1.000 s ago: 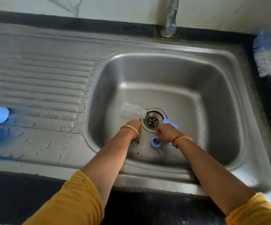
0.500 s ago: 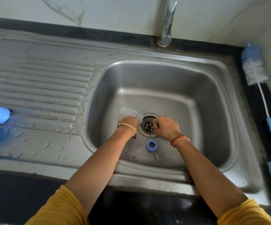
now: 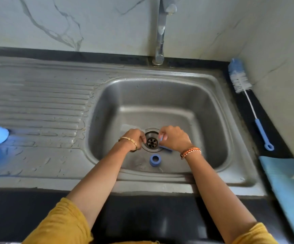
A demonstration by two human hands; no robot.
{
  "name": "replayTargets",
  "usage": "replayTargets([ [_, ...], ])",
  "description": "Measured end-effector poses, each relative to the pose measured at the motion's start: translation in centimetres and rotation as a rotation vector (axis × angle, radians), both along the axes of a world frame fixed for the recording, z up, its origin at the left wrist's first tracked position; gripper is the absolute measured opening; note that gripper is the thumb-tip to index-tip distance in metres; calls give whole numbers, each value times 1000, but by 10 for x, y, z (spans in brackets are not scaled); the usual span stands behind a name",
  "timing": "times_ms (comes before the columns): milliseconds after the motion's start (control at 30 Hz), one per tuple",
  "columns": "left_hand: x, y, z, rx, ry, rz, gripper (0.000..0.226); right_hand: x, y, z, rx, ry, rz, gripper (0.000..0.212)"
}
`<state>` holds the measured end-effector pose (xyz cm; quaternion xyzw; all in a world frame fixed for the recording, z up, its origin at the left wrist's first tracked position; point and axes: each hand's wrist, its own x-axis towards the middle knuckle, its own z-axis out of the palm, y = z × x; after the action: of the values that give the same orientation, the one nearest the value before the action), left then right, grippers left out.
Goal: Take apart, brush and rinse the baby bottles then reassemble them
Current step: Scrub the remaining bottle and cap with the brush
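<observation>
Left hand (image 3: 134,138) grips the clear bottle (image 3: 128,127) on the basin floor beside the drain (image 3: 152,142). Right hand (image 3: 173,138) pinches a blue piece (image 3: 161,138). Blue ring (image 3: 155,159) lies apart, near the sink (image 3: 213,88) front wall.

left grip (image 3: 134,136) curled, right grip (image 3: 173,138) pinching

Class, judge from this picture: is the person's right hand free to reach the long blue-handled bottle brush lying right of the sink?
Probably not at once: the right hand pinches a small blue piece over the drain. The bottle brush lies unobstructed on the black counter.
</observation>
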<state>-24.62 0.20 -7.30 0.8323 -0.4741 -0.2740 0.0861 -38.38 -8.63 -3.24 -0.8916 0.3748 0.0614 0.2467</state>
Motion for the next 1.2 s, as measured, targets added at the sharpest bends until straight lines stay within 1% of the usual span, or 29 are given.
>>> replayTargets([
  [33, 0, 0, -2, 21, -3, -21, 35, -6, -1, 0, 30, 20, 2, 14],
  [100, 0, -3, -6, 31, -44, -56, 45, -19, -11, 3, 44, 14, -65, 28],
  [133, 1, -4, -7, 18, -63, -57, 47, -25, -18, 8, 3, -8, -114, 35],
  [200, 1, -8, -9, -7, -91, -54, 48, -40, -32, 18, -155, -46, -205, 42],
  [300, 3, -15, -14, -23, -160, -83, 51, -64, -48, 25, -355, -116, -345, 40],
  [367, 2, -19, -16, -18, -211, -107, 52, -79, -56, 26, -445, -186, -430, 38],
  [433, -2, -20, -16, -13, -248, -110, 53, -91, -61, 25, -501, -217, -518, 39],
  [533, -8, -20, -17, -19, -298, -113, 54, -102, -67, 25, -510, -171, -680, 44],
  [667, -9, -20, -24, 1, -355, -174, 60, -110, -77, 26, -408, -95, -845, 53],
  [767, -6, -20, -28, 12, -374, -179, 67, -114, -80, 26, -366, -122, -897, 52],
  [900, -4, -18, -30, 31, -379, -114, 75, -116, -80, 25, -424, -187, -877, 48],
  [1067, 1, -17, -32, 37, -342, -40, 78, -121, -86, 33, -440, -344, -962, 51],
  [1200, 6, -18, -36, 46, -344, -13, 79, -112, -73, 39, -455, -477, -836, 47],
])
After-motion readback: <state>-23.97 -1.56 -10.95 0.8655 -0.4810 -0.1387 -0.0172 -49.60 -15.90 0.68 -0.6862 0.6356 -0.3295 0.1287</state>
